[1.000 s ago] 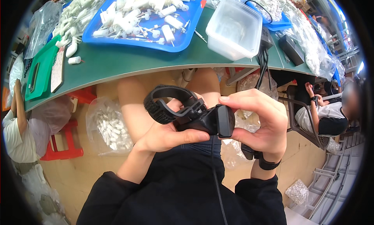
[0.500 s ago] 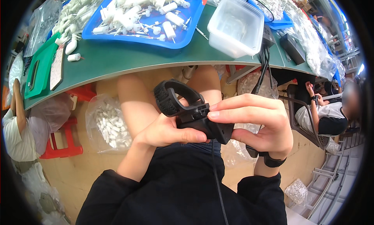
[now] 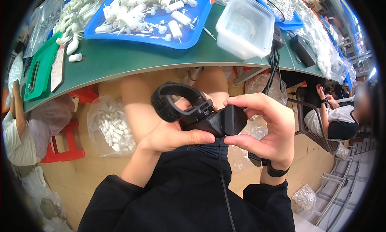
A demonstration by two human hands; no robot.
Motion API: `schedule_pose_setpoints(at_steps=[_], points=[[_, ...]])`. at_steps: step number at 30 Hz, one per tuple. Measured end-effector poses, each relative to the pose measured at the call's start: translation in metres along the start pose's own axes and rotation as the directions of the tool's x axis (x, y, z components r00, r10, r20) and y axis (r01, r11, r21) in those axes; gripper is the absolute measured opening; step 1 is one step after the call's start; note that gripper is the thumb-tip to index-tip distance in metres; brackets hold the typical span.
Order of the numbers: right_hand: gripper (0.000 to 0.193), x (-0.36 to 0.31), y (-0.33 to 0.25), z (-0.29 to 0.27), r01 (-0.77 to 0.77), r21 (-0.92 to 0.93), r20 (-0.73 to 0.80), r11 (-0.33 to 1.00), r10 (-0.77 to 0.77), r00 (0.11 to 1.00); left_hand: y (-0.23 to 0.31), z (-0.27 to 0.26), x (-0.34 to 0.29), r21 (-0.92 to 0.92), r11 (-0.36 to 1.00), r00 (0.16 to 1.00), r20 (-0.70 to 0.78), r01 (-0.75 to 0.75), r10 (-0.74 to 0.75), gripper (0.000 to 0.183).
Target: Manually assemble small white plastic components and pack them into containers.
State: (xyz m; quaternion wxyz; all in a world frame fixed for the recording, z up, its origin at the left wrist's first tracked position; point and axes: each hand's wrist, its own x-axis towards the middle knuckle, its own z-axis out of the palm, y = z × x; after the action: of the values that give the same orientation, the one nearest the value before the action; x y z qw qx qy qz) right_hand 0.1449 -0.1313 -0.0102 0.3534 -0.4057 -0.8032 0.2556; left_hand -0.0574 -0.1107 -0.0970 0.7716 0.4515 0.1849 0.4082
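Observation:
Above my lap, both hands hold a black boxy device (image 3: 211,122) with a looped strap (image 3: 164,107) on its left side. My left hand (image 3: 171,136) is closed around its lower left part, with the thumb along the near edge. My right hand (image 3: 275,125) pinches the device's right-hand end block (image 3: 235,120) between thumb and fingers. A thin black cable (image 3: 222,171) hangs from the device down over my dark shirt. Around my right wrist is a black band (image 3: 276,169) with a small dark unit on it.
Ahead, the green table (image 3: 132,57) carries a blue tray (image 3: 152,41) of white cylindrical parts, a clear plastic tub (image 3: 243,31), a green tray (image 3: 40,75) and a black power adapter (image 3: 302,50). A bag of white parts (image 3: 114,129) lies on the floor. Other people sit on both sides.
The device has turned in my hands and its strap has swung slightly left. My right fingers have moved from its top onto the right end block, now gripping it from both sides.

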Motion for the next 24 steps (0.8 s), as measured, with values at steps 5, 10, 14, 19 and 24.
schedule_pose_setpoints(at_steps=[5,10,14,19,24], points=[[0.053,-0.009,0.0,0.008,-0.129,0.133,-0.111,0.983,0.145,0.983,0.004,0.005,0.002,0.434,0.875,0.974,0.024,-0.212,0.224,0.059],[0.054,-0.01,-0.002,0.011,-0.135,0.131,-0.14,0.982,0.154,0.978,0.001,0.012,-0.002,0.53,0.812,0.958,0.004,-0.245,0.287,0.067],[0.055,-0.015,0.0,0.012,-0.15,0.129,-0.152,0.98,0.169,0.974,-0.006,0.013,-0.003,0.553,0.781,0.937,-0.003,-0.291,0.351,0.071],[0.059,-0.019,0.006,0.013,-0.061,0.096,-0.19,0.993,0.079,0.979,-0.004,0.018,-0.003,0.614,0.725,0.926,0.024,-0.312,0.378,0.07],[0.062,-0.023,0.008,0.017,-0.049,0.149,-0.219,0.988,0.081,0.972,-0.007,0.02,-0.007,0.522,0.812,0.945,-0.031,-0.262,0.325,0.069]])
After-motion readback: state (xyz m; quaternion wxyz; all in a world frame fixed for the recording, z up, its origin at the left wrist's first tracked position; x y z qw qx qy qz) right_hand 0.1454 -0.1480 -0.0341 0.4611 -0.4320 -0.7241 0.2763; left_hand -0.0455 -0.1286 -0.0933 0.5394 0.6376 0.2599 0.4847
